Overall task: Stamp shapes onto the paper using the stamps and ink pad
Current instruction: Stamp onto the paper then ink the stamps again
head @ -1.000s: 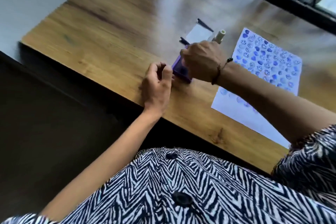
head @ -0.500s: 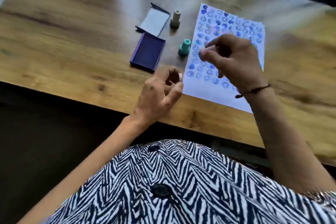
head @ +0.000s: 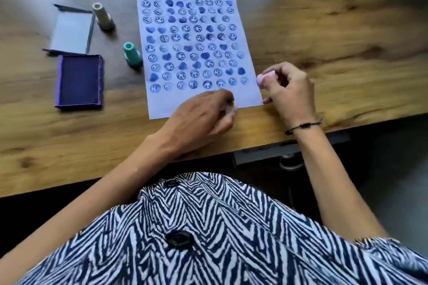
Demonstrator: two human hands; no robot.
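Observation:
The white paper, covered in several rows of blue smiley, moon and cloud prints, lies in the middle of the wooden table. My right hand pinches a pink stamp at the paper's right edge, level with the lowest printed row. My left hand rests on the paper's bottom edge with its fingers curled. A small pale spot shows at its fingertips, too blurred to name. The open purple ink pad sits to the left of the paper.
The ink pad's lid lies behind the pad. A beige stamp and a teal stamp stand upright between the pad and the paper. The table's front edge runs just below my hands.
My right hand has left the ink pad and carried the pink stamp across to the paper's lower right edge. My left hand has moved right onto the paper's bottom edge.

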